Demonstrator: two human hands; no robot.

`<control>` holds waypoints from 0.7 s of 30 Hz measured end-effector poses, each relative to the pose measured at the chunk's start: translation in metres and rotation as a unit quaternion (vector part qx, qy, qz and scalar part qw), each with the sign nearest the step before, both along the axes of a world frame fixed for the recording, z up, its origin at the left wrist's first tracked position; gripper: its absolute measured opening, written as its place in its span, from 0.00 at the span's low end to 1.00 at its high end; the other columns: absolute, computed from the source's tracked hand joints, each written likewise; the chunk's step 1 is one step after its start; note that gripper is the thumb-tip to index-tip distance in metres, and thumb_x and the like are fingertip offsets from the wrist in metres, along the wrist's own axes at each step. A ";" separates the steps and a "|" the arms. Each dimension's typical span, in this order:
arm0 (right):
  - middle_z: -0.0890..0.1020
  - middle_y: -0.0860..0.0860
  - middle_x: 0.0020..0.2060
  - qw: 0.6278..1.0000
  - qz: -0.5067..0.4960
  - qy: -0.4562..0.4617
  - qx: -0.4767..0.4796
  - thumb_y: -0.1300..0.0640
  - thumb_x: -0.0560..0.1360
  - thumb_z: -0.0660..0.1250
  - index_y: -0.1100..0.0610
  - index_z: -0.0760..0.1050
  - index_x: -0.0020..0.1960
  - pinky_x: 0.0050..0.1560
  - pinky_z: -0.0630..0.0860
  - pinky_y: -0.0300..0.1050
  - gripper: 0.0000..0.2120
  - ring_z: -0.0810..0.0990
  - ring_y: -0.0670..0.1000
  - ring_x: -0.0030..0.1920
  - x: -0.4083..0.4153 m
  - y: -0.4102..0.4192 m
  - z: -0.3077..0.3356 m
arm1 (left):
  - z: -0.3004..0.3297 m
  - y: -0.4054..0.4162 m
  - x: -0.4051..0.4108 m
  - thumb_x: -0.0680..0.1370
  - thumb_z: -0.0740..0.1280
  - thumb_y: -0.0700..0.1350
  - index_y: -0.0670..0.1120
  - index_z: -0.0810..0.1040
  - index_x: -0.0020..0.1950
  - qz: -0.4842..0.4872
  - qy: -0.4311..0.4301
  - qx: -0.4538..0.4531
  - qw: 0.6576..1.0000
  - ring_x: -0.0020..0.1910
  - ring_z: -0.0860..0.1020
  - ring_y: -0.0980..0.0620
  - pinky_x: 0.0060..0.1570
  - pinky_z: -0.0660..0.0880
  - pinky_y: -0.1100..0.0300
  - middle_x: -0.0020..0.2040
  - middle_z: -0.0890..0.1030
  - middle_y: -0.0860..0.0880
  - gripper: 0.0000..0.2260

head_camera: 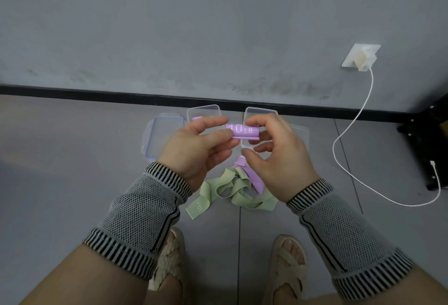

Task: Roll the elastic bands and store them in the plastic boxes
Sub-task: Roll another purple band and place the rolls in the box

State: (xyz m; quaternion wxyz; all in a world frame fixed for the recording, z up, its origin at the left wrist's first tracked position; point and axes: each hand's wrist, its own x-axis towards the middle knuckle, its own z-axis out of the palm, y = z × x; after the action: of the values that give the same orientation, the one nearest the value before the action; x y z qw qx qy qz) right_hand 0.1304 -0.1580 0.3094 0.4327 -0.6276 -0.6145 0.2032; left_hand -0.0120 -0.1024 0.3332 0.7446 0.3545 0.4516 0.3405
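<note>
A rolled purple elastic band (243, 131) marked "10 LB" is held in the air between both hands. My left hand (199, 147) pinches its left end with thumb and fingers. My right hand (278, 157) curls round its right end. Beneath the hands, on the floor, lies a tangle of green bands (232, 189) with a loose purple band (252, 176) across it. Two clear plastic boxes stand by the wall: the left box (203, 112) has a purple roll inside, the right box (261, 112) is partly hidden by my right hand.
A clear lid with blue clips (158, 138) lies left of the boxes, another lid (300, 132) to the right. A white charger (362, 58) sits in a wall socket, its cable (349, 171) looping over the floor at right. My sandalled feet (287, 263) stand below.
</note>
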 end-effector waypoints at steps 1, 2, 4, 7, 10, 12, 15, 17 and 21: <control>0.76 0.45 0.48 1.000 -0.008 -0.020 0.021 0.65 0.69 0.71 0.51 0.75 0.54 0.46 0.75 0.32 0.16 0.78 0.43 0.44 0.001 0.001 -0.001 | 0.000 0.000 0.000 0.75 0.66 0.35 0.44 0.77 0.57 -0.004 -0.002 -0.001 1.000 0.36 0.83 0.56 0.34 0.78 0.66 0.38 0.84 0.48 0.12; 0.77 0.46 0.46 0.998 -0.019 -0.033 0.042 0.65 0.70 0.70 0.53 0.76 0.53 0.45 0.75 0.31 0.14 0.78 0.43 0.42 0.002 0.001 -0.001 | -0.001 -0.001 0.001 0.75 0.66 0.35 0.43 0.77 0.56 -0.008 -0.001 -0.002 1.000 0.36 0.83 0.56 0.35 0.78 0.66 0.38 0.84 0.48 0.10; 0.80 0.47 0.43 0.996 -0.037 -0.043 0.068 0.65 0.71 0.71 0.55 0.79 0.51 0.44 0.75 0.29 0.10 0.78 0.44 0.40 0.005 0.002 -0.001 | -0.001 -0.002 0.001 0.75 0.66 0.35 0.44 0.77 0.51 -0.016 0.005 0.001 1.000 0.36 0.83 0.56 0.35 0.79 0.66 0.37 0.84 0.49 0.07; 0.81 0.44 0.39 0.998 -0.042 -0.012 0.045 0.64 0.70 0.72 0.54 0.81 0.51 0.44 0.75 0.30 0.11 0.79 0.43 0.41 0.008 0.001 -0.001 | -0.001 -0.001 0.000 0.74 0.67 0.35 0.45 0.76 0.46 -0.027 0.014 0.010 0.999 0.35 0.83 0.56 0.35 0.78 0.66 0.35 0.84 0.48 0.05; 0.81 0.40 0.38 0.999 -0.036 0.033 0.007 0.63 0.69 0.73 0.51 0.81 0.49 0.43 0.76 0.30 0.11 0.79 0.40 0.39 0.010 0.000 0.001 | 0.000 -0.001 -0.002 0.74 0.67 0.35 0.44 0.76 0.45 -0.040 0.032 0.037 0.998 0.36 0.83 0.55 0.37 0.78 0.64 0.37 0.84 0.47 0.05; 0.81 0.42 0.37 0.999 -0.028 0.041 -0.002 0.62 0.69 0.73 0.49 0.80 0.48 0.42 0.76 0.31 0.11 0.79 0.40 0.38 0.011 -0.001 0.002 | 0.000 -0.002 -0.003 0.74 0.68 0.35 0.45 0.75 0.46 -0.045 0.054 0.083 0.994 0.37 0.83 0.53 0.38 0.78 0.62 0.41 0.83 0.46 0.06; 0.82 0.45 0.38 0.998 -0.018 0.050 -0.013 0.62 0.69 0.73 0.46 0.79 0.46 0.43 0.77 0.33 0.12 0.80 0.42 0.38 0.011 -0.001 0.004 | -0.002 -0.006 -0.004 0.71 0.72 0.36 0.50 0.76 0.51 -0.079 0.163 0.235 0.955 0.39 0.83 0.52 0.40 0.80 0.60 0.50 0.81 0.50 0.14; 0.82 0.44 0.38 0.998 -0.012 0.053 -0.017 0.63 0.69 0.73 0.42 0.77 0.44 0.42 0.76 0.32 0.16 0.80 0.42 0.38 0.011 -0.001 0.005 | -0.003 -0.009 -0.003 0.70 0.73 0.36 0.55 0.76 0.52 -0.104 0.219 0.315 0.918 0.38 0.82 0.55 0.38 0.79 0.63 0.50 0.80 0.56 0.18; 0.82 0.44 0.38 0.998 -0.003 0.060 -0.022 0.63 0.69 0.74 0.39 0.76 0.44 0.42 0.75 0.31 0.19 0.79 0.42 0.38 0.012 -0.002 0.006 | -0.006 -0.007 -0.005 0.70 0.73 0.38 0.58 0.77 0.46 -0.081 0.273 0.386 0.878 0.37 0.82 0.59 0.43 0.78 0.67 0.42 0.82 0.59 0.16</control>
State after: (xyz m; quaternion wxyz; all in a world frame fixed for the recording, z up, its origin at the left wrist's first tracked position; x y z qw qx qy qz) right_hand 0.1428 -0.1596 0.3157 0.4557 -0.6258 -0.5804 0.2527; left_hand -0.0166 -0.1094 0.3270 0.4211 0.7278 0.4396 0.3159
